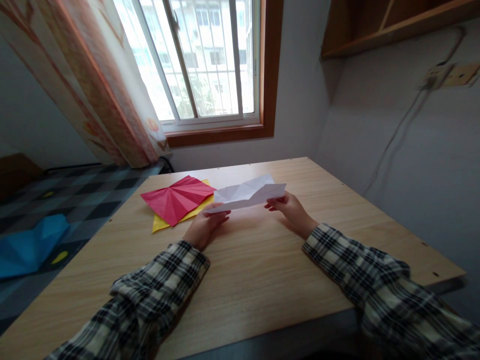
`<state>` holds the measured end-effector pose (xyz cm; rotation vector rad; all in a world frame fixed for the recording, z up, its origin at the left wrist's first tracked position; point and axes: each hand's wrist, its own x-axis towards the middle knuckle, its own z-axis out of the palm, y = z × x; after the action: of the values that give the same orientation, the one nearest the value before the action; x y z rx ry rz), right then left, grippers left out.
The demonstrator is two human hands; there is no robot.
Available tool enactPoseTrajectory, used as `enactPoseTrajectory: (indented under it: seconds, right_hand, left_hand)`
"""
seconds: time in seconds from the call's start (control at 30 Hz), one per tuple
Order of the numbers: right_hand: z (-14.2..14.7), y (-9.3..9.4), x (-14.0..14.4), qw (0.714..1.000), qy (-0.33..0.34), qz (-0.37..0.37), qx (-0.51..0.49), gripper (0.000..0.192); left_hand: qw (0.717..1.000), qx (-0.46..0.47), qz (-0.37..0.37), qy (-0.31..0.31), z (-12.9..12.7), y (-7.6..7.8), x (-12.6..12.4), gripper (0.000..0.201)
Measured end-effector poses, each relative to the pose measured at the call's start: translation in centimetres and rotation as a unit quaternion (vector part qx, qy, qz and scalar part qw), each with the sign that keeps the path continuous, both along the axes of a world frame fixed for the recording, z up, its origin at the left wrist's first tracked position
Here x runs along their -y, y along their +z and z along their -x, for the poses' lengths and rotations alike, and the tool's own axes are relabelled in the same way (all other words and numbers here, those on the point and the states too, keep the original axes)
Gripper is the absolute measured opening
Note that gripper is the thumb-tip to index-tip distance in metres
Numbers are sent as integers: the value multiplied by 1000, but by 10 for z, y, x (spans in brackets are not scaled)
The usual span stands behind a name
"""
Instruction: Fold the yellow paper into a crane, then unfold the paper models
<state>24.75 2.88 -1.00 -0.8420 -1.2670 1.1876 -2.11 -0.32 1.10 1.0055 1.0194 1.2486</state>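
Observation:
A creased sheet of white paper (pixel 245 195) is held up just above the wooden table, stretched between both hands. My left hand (pixel 205 225) grips its near left corner, thumb on top and fingers underneath. On the other side, my right hand (pixel 290 210) pinches the right end between thumb and fingers. The paper has a fold along its near edge and its back part rises in uneven creases. Close beyond my left hand lies a red sheet of paper (pixel 176 200) with fan-like creases, on top of a yellow sheet of paper (pixel 161 224).
The light wooden table (pixel 255 280) reaches toward the wall below the window (pixel 210 60). At its left, a creased blue paper (pixel 35 245) rests on a checked cloth (pixel 112 185). A cable (pixel 393 130) hangs down the right wall from a socket (pixel 437 76).

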Motion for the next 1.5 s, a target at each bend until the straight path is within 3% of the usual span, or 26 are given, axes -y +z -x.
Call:
enactPoseTrajectory:
  seconds: [0.17,0.63,0.8,1.5]
  right_hand:
    - [0,1,1,1000,10,2,5,37]
    - [0,5,4,1000,14,22,-3,38]
    - [0,3,2,1000,-14,19,-6,41]
    - [2,0,1,1000,-13,-8,15,35]
  left_hand:
    - [999,-28,-2,-23,-1,0,2,32]
    - [999,-9,29,34,-3,0,1,18]
    - [998,-10,35,43,-3,-2,-1,14]
    - [997,-57,-30,39,-5,-2,5,27]
